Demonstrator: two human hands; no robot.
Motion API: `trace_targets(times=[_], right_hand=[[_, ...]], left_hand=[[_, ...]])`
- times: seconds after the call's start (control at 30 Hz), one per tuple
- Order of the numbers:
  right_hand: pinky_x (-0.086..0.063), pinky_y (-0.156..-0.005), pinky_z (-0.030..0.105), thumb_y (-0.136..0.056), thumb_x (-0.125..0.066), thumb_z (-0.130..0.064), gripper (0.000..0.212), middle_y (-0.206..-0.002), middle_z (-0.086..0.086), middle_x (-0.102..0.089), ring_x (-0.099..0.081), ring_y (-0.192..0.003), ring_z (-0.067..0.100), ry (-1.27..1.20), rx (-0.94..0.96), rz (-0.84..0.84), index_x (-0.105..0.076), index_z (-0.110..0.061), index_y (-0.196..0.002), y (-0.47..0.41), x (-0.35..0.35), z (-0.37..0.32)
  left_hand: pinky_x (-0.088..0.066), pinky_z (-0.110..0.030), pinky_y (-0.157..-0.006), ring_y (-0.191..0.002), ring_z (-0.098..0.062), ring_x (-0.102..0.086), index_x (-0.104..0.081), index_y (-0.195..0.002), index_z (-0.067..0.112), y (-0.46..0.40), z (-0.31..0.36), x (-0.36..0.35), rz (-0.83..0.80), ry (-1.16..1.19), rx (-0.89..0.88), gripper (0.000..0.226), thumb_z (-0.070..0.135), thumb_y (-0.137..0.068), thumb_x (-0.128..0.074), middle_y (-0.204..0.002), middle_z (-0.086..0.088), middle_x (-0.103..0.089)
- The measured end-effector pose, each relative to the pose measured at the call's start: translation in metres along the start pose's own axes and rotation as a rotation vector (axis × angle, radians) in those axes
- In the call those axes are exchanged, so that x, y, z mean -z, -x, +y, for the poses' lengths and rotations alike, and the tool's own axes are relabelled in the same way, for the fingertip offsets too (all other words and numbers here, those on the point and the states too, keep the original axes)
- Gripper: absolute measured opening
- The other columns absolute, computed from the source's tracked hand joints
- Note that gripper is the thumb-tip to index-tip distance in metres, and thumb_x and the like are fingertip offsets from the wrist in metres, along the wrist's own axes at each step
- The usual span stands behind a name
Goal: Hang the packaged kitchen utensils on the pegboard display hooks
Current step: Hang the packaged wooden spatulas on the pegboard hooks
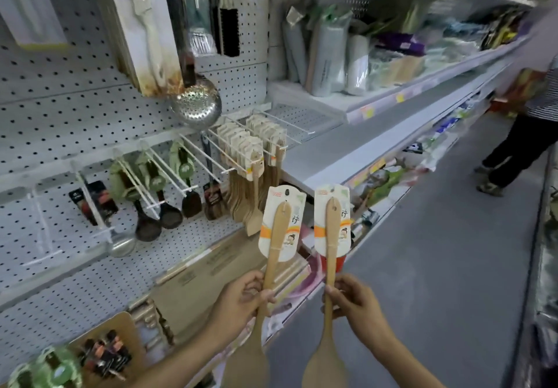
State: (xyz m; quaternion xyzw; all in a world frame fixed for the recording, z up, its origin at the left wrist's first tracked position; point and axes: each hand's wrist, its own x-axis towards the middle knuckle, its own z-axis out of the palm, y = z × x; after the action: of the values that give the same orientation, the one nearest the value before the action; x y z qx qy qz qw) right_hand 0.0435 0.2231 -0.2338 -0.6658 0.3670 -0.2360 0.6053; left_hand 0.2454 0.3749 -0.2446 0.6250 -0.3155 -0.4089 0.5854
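I face the white pegboard (60,109), its hooks (211,158) loaded with carded wooden spatulas (256,152), my left hand (241,300) grasping one packaged wooden spatula (276,254) by its handle, my right hand (353,300) grasping another packaged spatula (331,236), both upright, just short of the hooks

White pegboard (60,91) hooks (211,158) bearing carded wooden spatulas (250,158)

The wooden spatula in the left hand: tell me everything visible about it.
The wooden spatula is pale, bamboo-like wood with a long slim handle and a broad flat blade. It stands nearly upright, blade down at the frame's bottom edge. A white and orange card with a hang hole is strapped to its upper handle. The left hand grips it mid-handle. It is not yet on a hook.
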Motion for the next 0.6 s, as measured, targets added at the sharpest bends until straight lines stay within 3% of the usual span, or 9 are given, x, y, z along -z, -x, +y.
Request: trace_targets(times=[0.07, 0.2, 0.37, 0.43, 0.6], right_hand=[[-0.059, -0.07, 0.052, -0.093, -0.063, -0.011, 0.007, -0.076, 0.014, -0.067, -0.066, -0.075, 0.044, 0.015, 0.004, -0.059, -0.066, -0.005, -0.093, -0.02, 0.025, -0.004], [-0.057, -0.071, 0.051, -0.098, -0.054, -0.008, 0.015, -0.071, 0.008, -0.067, -0.067, -0.07, 0.033, 0.057, 0.006, -0.132, -0.06, 0.005, -0.093, -0.064, 0.057, -0.006], [-0.057, -0.062, 0.038, -0.099, -0.053, -0.008, 0.019, -0.066, 0.003, -0.063, -0.066, -0.066, 0.026, 0.061, 0.018, -0.202, -0.058, 0.005, -0.085, -0.114, 0.069, -0.007], [-0.056, -0.06, 0.036, -0.099, -0.054, -0.008, 0.019, -0.064, 0.003, -0.061, -0.064, -0.063, 0.024, 0.066, 0.012, -0.225, -0.057, 0.006, -0.086, -0.136, 0.068, -0.007], [-0.055, -0.058, 0.039, -0.099, -0.054, -0.009, 0.019, -0.067, 0.007, -0.061, -0.065, -0.062, 0.027, 0.109, 0.003, -0.254, -0.057, 0.005, -0.087, -0.194, 0.06, -0.005]], left_hand=[[-0.058, -0.037, -0.062, -0.072, -0.026, -0.072, -0.069, -0.082, 0.017, -0.017, 0.001, -0.019, 0.055, 0.03, 0.027, 0.02, 0.0, -0.091, -0.066, -0.092, -0.033, -0.063], [-0.06, -0.051, -0.077, -0.076, -0.03, -0.071, -0.069, -0.079, 0.022, -0.045, -0.001, -0.042, 0.13, 0.008, 0.03, 0.023, 0.003, -0.092, -0.067, -0.085, -0.02, -0.071], [-0.062, -0.04, -0.077, -0.081, -0.03, -0.075, -0.067, -0.089, 0.001, -0.073, 0.002, -0.058, 0.198, 0.001, 0.024, 0.004, -0.002, -0.091, -0.066, -0.089, -0.029, -0.07], [-0.06, -0.034, -0.074, -0.081, -0.029, -0.075, -0.07, -0.089, 0.005, -0.088, 0.002, -0.057, 0.201, -0.043, 0.024, 0.006, 0.001, -0.091, -0.067, -0.086, -0.022, -0.073], [-0.059, -0.047, -0.086, -0.088, -0.028, -0.075, -0.072, -0.086, 0.026, -0.129, -0.001, -0.042, 0.154, -0.181, 0.039, 0.012, 0.015, -0.09, -0.07, -0.088, -0.007, -0.078]])
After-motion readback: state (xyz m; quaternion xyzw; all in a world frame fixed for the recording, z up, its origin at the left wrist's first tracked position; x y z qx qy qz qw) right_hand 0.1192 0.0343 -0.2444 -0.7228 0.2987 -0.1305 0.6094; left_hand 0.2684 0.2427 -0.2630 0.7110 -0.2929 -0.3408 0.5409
